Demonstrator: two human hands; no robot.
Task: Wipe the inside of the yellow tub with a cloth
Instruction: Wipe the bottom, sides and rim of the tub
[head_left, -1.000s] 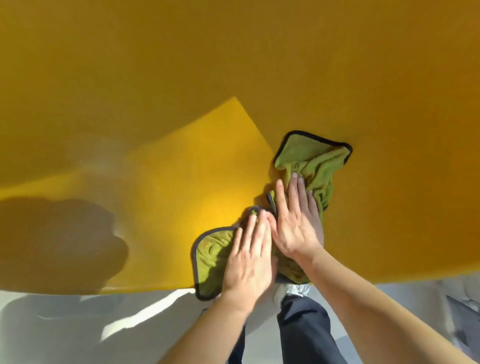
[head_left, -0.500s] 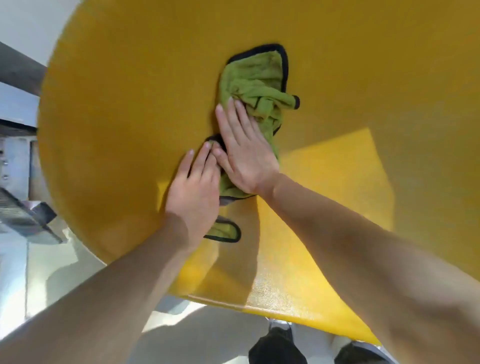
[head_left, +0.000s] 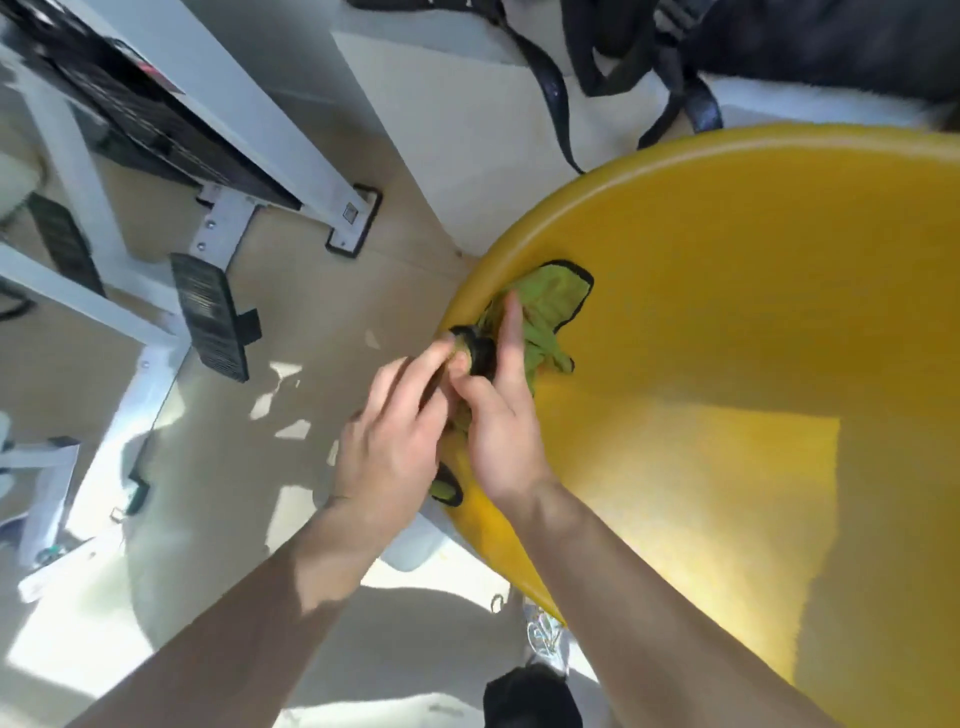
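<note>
The big yellow tub (head_left: 727, 312) fills the right half of the view, its rounded rim curving from top right down to the bottom middle. A green cloth (head_left: 553, 299) with a black hem lies bunched over the tub's left rim and inner wall. My right hand (head_left: 501, 415) presses flat on the cloth just inside the rim, fingers pointing up. My left hand (head_left: 392, 441) is at the outside of the rim, its fingertips pinching the cloth's dark edge. A small corner of the cloth pokes out below my hands.
A white metal frame (head_left: 223, 93) with black parts and a black foot pedal (head_left: 213, 317) stands on the pale floor at the left. Black straps (head_left: 550, 88) and a dark bag lie beyond the tub at the top. My shoe (head_left: 545, 639) shows at the bottom.
Both hands have slid the cloth leftward from the tub's inner wall to its left rim. The view has swung left, showing the floor and the frame.
</note>
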